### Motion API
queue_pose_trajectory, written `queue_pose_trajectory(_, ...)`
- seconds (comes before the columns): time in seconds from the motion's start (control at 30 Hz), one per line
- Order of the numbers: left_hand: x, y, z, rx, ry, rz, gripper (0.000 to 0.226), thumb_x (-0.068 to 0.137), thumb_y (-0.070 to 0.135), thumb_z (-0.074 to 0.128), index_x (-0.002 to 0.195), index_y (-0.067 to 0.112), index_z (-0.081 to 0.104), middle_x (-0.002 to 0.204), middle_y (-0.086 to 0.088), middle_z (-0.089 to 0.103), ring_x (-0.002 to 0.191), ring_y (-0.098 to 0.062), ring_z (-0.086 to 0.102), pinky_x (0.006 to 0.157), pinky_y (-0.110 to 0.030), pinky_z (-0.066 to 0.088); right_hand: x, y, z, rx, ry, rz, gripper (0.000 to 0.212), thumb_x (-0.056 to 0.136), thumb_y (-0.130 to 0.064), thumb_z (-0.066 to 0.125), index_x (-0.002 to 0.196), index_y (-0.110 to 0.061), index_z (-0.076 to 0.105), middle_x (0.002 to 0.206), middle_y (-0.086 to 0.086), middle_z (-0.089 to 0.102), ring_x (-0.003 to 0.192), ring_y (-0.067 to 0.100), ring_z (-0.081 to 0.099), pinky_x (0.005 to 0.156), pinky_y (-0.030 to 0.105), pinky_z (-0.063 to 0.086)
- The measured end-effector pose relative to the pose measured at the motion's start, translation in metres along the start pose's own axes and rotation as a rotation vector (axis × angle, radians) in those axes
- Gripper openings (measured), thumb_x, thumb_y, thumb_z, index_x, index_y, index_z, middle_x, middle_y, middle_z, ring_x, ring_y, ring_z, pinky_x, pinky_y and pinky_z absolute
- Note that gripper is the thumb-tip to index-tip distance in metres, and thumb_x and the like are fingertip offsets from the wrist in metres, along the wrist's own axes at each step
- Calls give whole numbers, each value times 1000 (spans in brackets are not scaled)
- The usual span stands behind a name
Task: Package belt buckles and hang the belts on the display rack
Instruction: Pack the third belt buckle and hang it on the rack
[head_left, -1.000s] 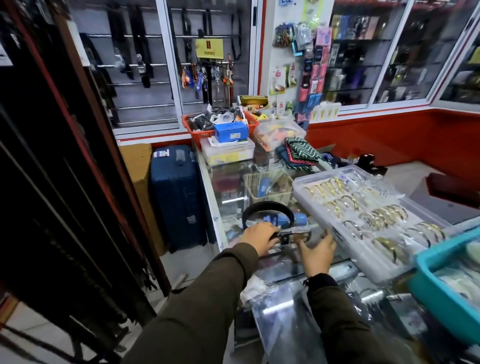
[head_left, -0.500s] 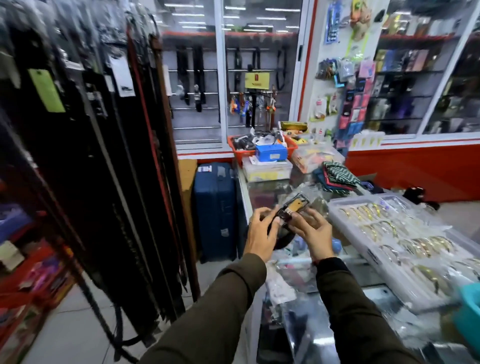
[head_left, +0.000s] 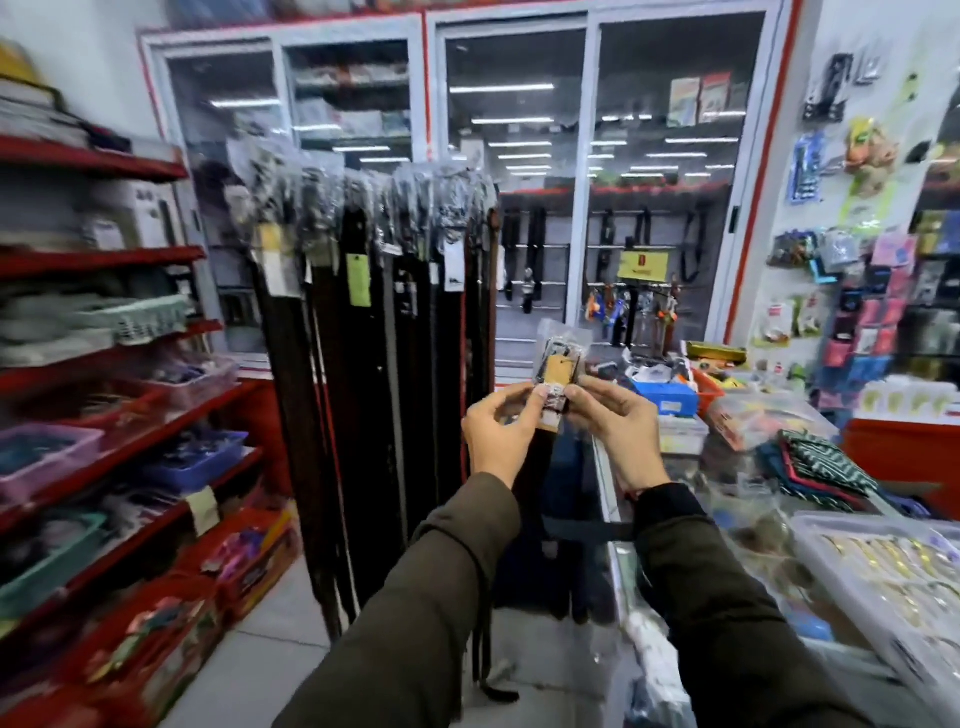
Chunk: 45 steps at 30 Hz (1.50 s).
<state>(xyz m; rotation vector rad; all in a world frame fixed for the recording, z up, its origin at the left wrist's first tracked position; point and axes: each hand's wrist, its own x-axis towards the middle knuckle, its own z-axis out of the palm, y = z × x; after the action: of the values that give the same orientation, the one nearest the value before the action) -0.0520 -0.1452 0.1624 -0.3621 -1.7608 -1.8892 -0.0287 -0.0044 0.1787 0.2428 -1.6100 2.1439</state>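
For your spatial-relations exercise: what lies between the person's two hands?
In the head view, the bagged belt buckle sits between the left hand and right hand, pinched by both; the belt hangs below.

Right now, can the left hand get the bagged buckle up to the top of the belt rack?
Probably yes. The left hand and right hand both pinch the bagged buckle beside the belt rack, nothing between them; its top sits higher, so an upward reach.

Left shelves (head_left: 104, 364) motion-blurred; buckle tray (head_left: 883, 587) cut by right edge.
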Motion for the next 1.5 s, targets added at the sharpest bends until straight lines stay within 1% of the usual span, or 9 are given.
queue_pose_trajectory(0.1, 25, 32, -18, -43, 53, 67, 20, 86, 25, 78, 99, 10, 79, 86, 0, 78, 80, -7, 73, 73, -19, 57, 11, -27, 36, 37, -39, -50, 30, 85, -5, 74, 114, 1, 71, 91, 3, 81, 84, 15, 77, 76, 26, 63)
queue_pose_trajectory(0.2, 47, 65, -32, -84, 96, 148, 14, 86, 21, 78, 96, 11, 79, 83, 8, 76, 77, 2, 72, 69, -12, 53, 20, -55, 71, 56, -90, -111, 28, 89, -10, 73, 116, -7, 71, 90, -1, 81, 83, 12, 76, 68, 24, 61)
queue_pose_trajectory(0.33, 78, 108, -46, -156, 160, 212, 12, 85, 19, 79, 95, 11, 80, 85, -2, 78, 79, -8, 72, 71, -17, 55, 32, -86, 114, 71, -160, -151, 30, 93, -17, 69, 123, -16, 69, 86, -1, 74, 70, 7, 70, 65, 21, 60)
queue_pose_trajectory(0.43, 101, 132, -52, -183, 176, 221, 10, 82, 22, 81, 90, 17, 80, 81, 4, 77, 76, -4, 71, 73, -20, 56, 44, -107, 134, 85, -192, -179, 32, 94, -17, 66, 126, -15, 66, 90, 1, 70, 68, 7, 66, 63, 19, 59)
queue_pose_trajectory(0.67, 135, 159, -47, -212, 124, 111, 18, 79, 24, 83, 92, 12, 81, 86, -3, 80, 77, -13, 73, 87, -45, 63, 72, -130, 149, 112, -106, -198, 31, 90, -13, 72, 120, -7, 68, 95, 6, 76, 67, 10, 75, 56, 21, 59)
queue_pose_trajectory(0.8, 146, 155, -40, -207, 140, 29, 27, 78, 25, 84, 98, 8, 81, 94, -15, 80, 78, -16, 71, 86, -46, 63, 86, -129, 150, 70, -51, -195, 34, 87, -15, 75, 120, -7, 69, 91, 7, 76, 60, 9, 72, 52, 21, 55)
queue_pose_trajectory(1.03, 160, 141, -32, -280, 89, -65, 30, 80, 21, 84, 103, 3, 79, 93, -15, 79, 90, -32, 77, 73, -37, 65, 108, -120, 148, 23, -46, -186, 34, 90, -9, 71, 123, -1, 68, 79, 5, 70, 45, 0, 62, 47, 17, 52)
queue_pose_trajectory(1.3, 173, 135, -31, -309, 99, -78, 19, 81, 18, 82, 97, 7, 79, 86, -13, 76, 77, -24, 70, 55, -22, 60, 128, -114, 152, -2, -95, -135, 34, 93, -8, 67, 125, 0, 66, 113, 25, 72, 75, 22, 71, 60, 25, 63)
queue_pose_trajectory(1.5, 179, 138, -27, -308, 111, -21, 13, 81, 19, 82, 89, 8, 79, 80, -9, 76, 71, -19, 68, 58, -25, 60, 137, -113, 158, -21, -10, -209, 27, 91, -11, 69, 116, -3, 71, 106, 22, 75, 74, 22, 70, 49, 19, 56)
